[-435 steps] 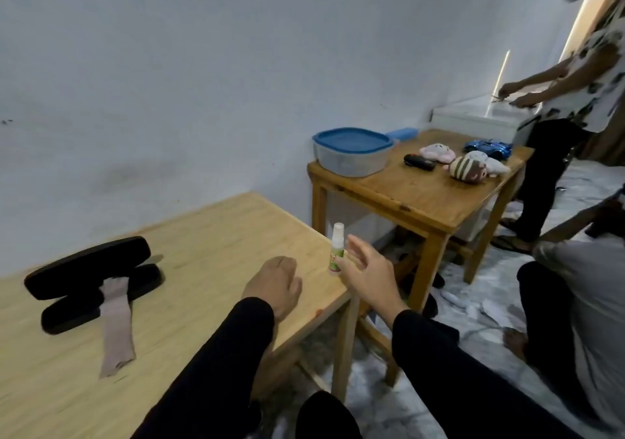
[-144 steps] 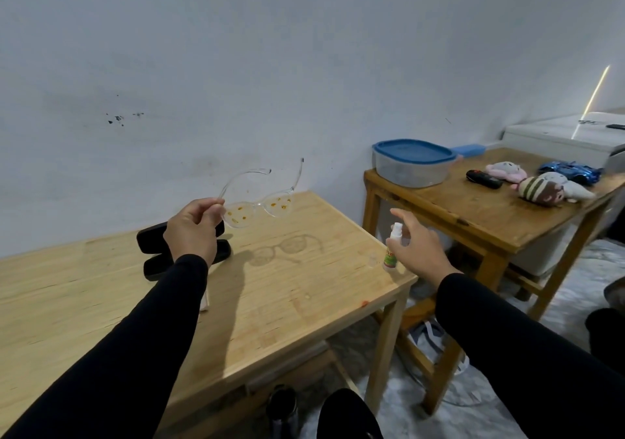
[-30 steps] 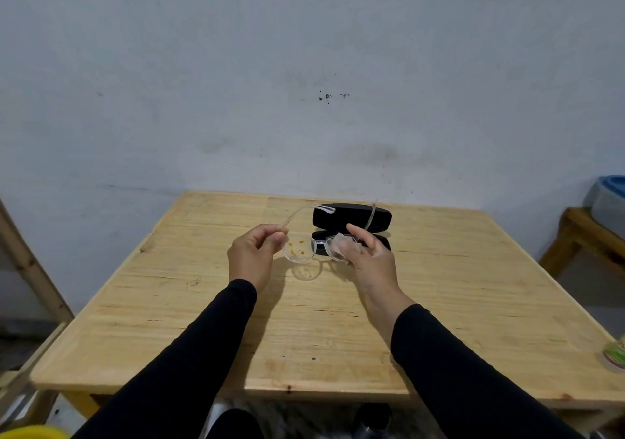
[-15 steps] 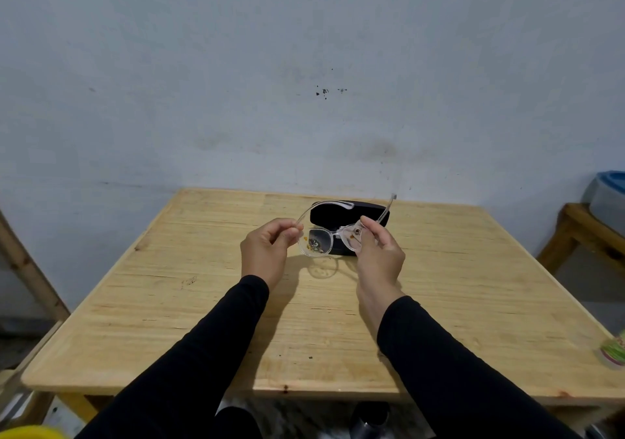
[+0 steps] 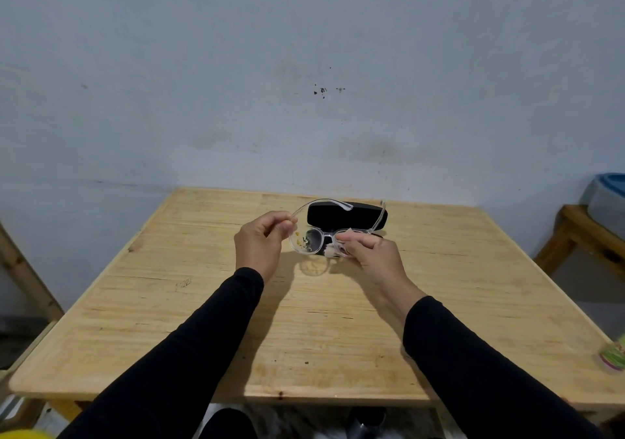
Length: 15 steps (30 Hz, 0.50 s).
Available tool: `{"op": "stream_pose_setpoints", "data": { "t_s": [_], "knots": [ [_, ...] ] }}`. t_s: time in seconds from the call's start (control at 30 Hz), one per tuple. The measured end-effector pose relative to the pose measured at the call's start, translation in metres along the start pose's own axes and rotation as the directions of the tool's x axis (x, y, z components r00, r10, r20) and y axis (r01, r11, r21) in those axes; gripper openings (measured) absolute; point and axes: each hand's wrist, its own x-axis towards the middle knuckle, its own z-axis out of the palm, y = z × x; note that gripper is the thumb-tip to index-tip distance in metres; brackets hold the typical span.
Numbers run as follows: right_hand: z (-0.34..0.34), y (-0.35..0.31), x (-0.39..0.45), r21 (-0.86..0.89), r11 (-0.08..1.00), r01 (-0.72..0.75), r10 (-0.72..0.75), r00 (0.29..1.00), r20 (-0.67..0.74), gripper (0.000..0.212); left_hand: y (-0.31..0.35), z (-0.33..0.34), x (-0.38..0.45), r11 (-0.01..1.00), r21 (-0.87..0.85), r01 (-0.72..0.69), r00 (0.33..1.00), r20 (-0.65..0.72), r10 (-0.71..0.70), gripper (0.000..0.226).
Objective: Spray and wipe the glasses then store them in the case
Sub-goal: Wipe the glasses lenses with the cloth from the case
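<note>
Left hand (image 5: pixel 262 240) pinches the left temple of the clear plastic-framed glasses (image 5: pixel 316 240) at the hinge, fingers pressed together on it. Right hand (image 5: pixel 373 252) is closed on the other lens with a pale cloth (image 5: pixel 329 251) tucked under the fingers, so it's rubbing that lens. Glasses are held in the air just above the light wooden table (image 5: pixel 203 303), in front of the case, temples unfolded and pointing away from the person.

Change over the last second: the glasses have come up slightly and tilted, and the right hand has shifted from the lens edge to covering the whole lens. Several seconds back that hand was on the spray bottle, so spraying looks done and this is the wipe step. The uncovered lens shows yellow-orange specks, so I'd judge wiping is only partly done; storing not started.

Containers, big to small: grey plastic tub with blue lid (image 5: pixel 605 198) on the side table at the right edge, lid on, contents hidden. Black hard-shell glasses case (image 5: pixel 346 217) sits open on the table behind the hands; nothing seen in it, though its lower half is mostly hidden. Small white-and-green spray bottle (image 5: pixel 614 357) stands at the table's right edge, well apart from both hands, cropped.
</note>
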Motion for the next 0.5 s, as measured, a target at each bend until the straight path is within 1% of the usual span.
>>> {"op": "stream_pose_setpoints", "data": {
  "t_s": [0.07, 0.13, 0.23, 0.3, 0.37, 0.5],
  "knots": [
    [-0.004, -0.004, -0.002, 0.004, 1.000, 0.012, -0.013, 0.997, 0.077, 0.024, 0.000, -0.001, 0.002, 1.000, 0.002, -0.002, 1.000, -0.003, 0.002, 0.027],
    [-0.008, -0.008, -0.004, -0.031, 0.998, 0.058, -0.053, 0.988, 0.144, 0.023, 0.000, -0.002, 0.005, 1.000, -0.006, -0.004, 1.000, -0.001, 0.004, 0.026],
    [-0.009, -0.009, -0.004, -0.066, 0.994, 0.089, -0.075, 0.979, 0.191, 0.022, -0.001, -0.006, 0.008, 1.000, 0.015, -0.018, 1.000, -0.017, 0.019, 0.022],
    [-0.008, -0.010, -0.003, -0.097, 0.990, 0.102, -0.085, 0.983, 0.166, 0.022, -0.001, -0.008, 0.009, 0.999, 0.044, -0.025, 0.999, -0.045, 0.027, 0.019],
    [-0.007, -0.010, -0.003, -0.120, 0.986, 0.113, -0.101, 0.989, 0.106, 0.023, -0.002, -0.010, 0.009, 0.999, 0.044, -0.020, 0.998, -0.064, 0.023, 0.017],
    [-0.004, -0.002, 0.000, -0.070, 0.991, 0.113, -0.120, 0.987, -0.111, 0.023, -0.002, -0.012, 0.007, 0.998, 0.054, -0.021, 0.997, -0.070, 0.025, 0.014]
  ]
}}
